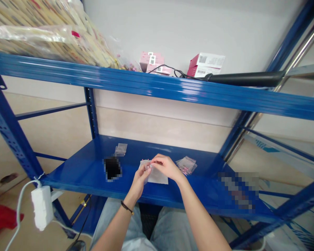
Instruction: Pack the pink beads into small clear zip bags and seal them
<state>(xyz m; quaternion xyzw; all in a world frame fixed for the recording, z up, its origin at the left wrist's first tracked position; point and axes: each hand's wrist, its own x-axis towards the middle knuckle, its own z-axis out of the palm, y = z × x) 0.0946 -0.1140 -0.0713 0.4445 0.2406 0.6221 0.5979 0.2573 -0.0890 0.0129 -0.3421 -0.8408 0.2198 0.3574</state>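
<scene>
i'm keeping both hands low over the blue shelf (75, 177). the left hand (139, 182) and right hand (166, 167) are meeting above it, their fingers clenching into a pinch on a small clear bag (147, 167) with pink bits inside, though i can't make out exactly which fingertips are gripping it. a white sheet (160, 178) is lying under the hands, touching the left one. a stack of bags (186, 165) is sitting just to the right, and another bag (120, 149) is lying further back, beside a blurred black object (112, 168). a white power strip (42, 207) is hanging by the shelf's left side, and pink boxes (151, 61) are sitting on the level above.
</scene>
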